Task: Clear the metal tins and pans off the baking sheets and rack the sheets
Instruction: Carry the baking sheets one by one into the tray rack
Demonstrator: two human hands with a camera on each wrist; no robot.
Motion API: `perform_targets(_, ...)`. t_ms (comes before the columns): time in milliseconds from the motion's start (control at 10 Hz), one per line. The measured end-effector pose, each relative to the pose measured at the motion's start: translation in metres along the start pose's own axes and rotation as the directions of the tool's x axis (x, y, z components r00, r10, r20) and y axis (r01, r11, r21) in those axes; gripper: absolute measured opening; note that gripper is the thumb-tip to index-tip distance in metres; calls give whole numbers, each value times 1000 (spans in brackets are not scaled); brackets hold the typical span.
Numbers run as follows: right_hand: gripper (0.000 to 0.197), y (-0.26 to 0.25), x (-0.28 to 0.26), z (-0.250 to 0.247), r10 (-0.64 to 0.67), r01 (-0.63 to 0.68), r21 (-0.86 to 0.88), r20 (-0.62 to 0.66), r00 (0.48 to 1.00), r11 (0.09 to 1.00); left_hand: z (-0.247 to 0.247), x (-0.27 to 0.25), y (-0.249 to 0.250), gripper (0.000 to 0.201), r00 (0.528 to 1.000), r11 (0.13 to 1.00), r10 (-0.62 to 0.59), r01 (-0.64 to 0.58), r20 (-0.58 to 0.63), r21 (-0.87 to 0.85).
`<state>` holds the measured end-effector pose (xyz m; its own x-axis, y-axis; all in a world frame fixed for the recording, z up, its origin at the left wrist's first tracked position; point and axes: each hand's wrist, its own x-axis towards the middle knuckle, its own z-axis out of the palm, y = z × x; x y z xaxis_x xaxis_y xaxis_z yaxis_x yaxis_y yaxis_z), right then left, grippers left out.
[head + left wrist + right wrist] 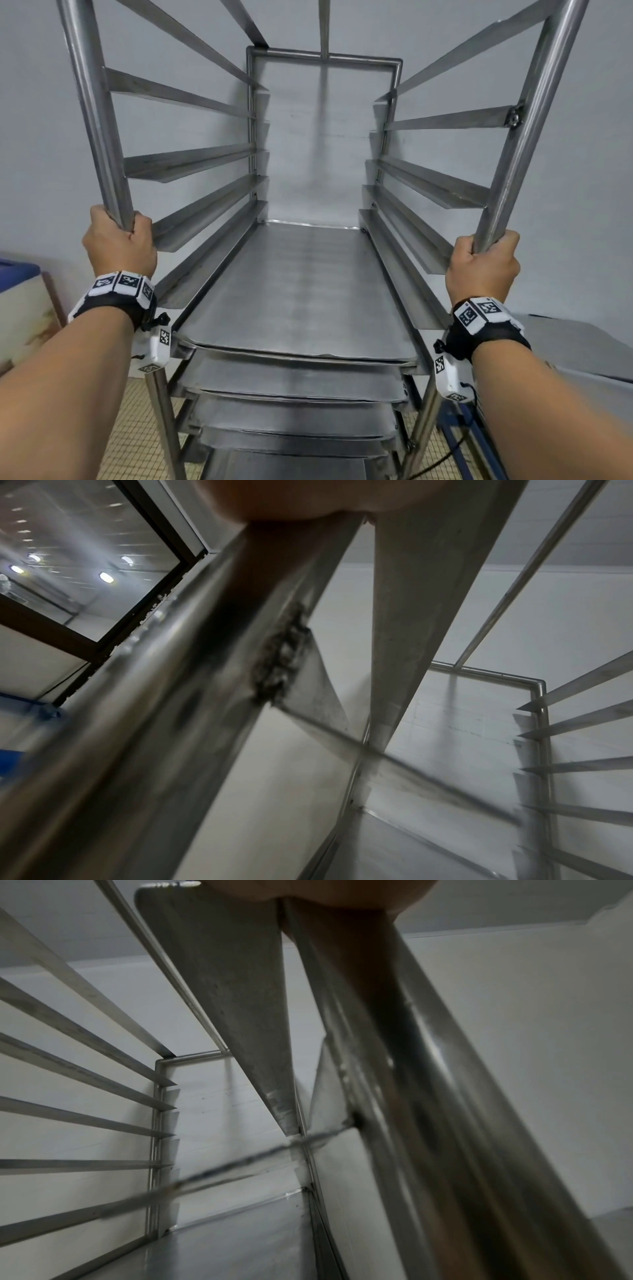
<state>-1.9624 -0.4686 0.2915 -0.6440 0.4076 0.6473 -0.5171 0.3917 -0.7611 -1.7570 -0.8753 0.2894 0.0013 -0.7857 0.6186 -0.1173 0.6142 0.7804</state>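
Observation:
A tall steel sheet rack (pixel 325 58) fills the head view. My left hand (pixel 118 245) grips its front left post (pixel 92 113), and my right hand (pixel 486 263) grips the front right post (pixel 527 130). Several bare baking sheets sit on the lower runners; the top one (pixel 294 294) lies flat between my wrists, with more sheets (pixel 291 380) stacked on runners beneath. No tins or pans show. In the left wrist view the post (pixel 192 685) runs up into my palm (pixel 291 499). The right wrist view shows the right post (pixel 411 1069) under my palm (pixel 325 890).
Empty angle runners (pixel 191 161) line both sides of the rack above the sheets. A grey wall (pixel 325 144) stands right behind it. A steel table edge (pixel 575 346) is at the right, a blue-topped bin (pixel 17 270) at the left, tiled floor (pixel 137 428) below.

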Motion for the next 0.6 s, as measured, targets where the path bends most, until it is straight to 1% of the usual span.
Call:
perform_targets(100,25,-4,-7,8,-12,12,-11,-11,1000,1000,0,7,-11,33,1000,1000,-8,8,1,-6)
perform_targets(300,26,-10,-6,-1,9,-9,-19,-4,1000,1000,-1,3,-3,14,998,999,33,-32,47,-34)
perform_targets(400,30,-11,-7,-10,15,-10,-75,68,998,997,-3,-3,-2,14,995,997,48,-42,87,-68)
perform_targets(500,38,-26,-11,-23,86,-42,-190,225,971,981,-14,-2,13,22,985,997,18,-5,172,-75)
perform_targets(600,52,-42,-7,-42,196,-57,-366,354,914,929,-34,-6,9,44,941,998,-50,59,336,-18)
